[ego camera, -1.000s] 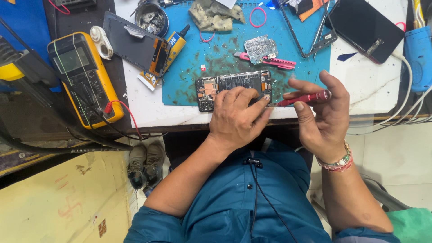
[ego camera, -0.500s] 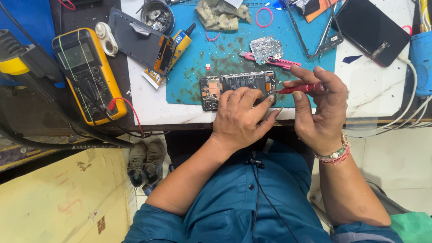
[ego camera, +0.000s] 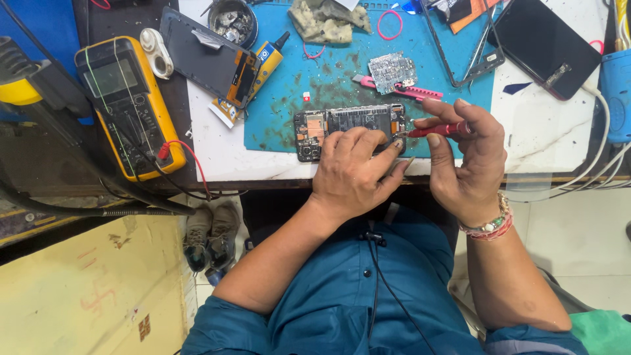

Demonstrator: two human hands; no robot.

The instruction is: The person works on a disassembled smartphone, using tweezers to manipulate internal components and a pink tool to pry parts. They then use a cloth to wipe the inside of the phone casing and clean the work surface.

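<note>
White bench [ego camera: 545,141] under one blue mat [ego camera: 328,85]: left hand [ego camera: 351,174] curled, pressing one phone [ego camera: 348,125]; right hand [ego camera: 470,161] pinching one red screwdriver [ego camera: 437,131].

On the mat [ego camera: 289,98]: opened phone [ego camera: 348,128] at near edge, circuit board [ego camera: 392,72] behind it. Left of mat, multimeter [ego camera: 128,105]. Right of mat, dark phone [ego camera: 545,46].

A yellow meter [ego camera: 128,108] sits left of the blue mat [ego camera: 289,98]. On the mat lie a small circuit board [ego camera: 392,71] and a pink ring [ego camera: 389,24]; right of it, a black phone [ego camera: 544,45]. Below-left, shoes [ego camera: 211,233] stand on the floor.
</note>
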